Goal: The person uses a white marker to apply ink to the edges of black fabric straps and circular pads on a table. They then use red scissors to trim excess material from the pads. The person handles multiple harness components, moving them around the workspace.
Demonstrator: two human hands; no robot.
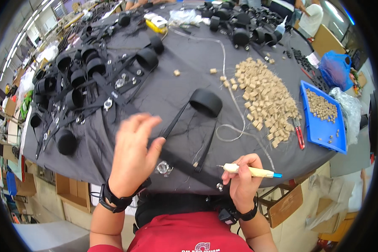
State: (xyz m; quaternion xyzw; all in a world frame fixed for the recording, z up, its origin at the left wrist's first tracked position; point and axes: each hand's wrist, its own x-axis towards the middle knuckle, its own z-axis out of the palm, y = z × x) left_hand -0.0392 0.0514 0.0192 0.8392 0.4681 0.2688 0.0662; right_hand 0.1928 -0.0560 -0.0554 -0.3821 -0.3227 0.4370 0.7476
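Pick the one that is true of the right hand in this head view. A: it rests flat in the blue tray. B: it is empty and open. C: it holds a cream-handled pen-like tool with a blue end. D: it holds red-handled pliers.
C: the right hand is closed around a cream-handled tool with a blue end, while the red-handled pliers lie untouched beside the blue tray.

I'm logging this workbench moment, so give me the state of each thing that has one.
left hand: open, fingers on the black strap
right hand: closed around a pen-like tool
black strap: flat, unrolled
blue tray: partly filled with tan blocks
red-handled cutters: lying unused
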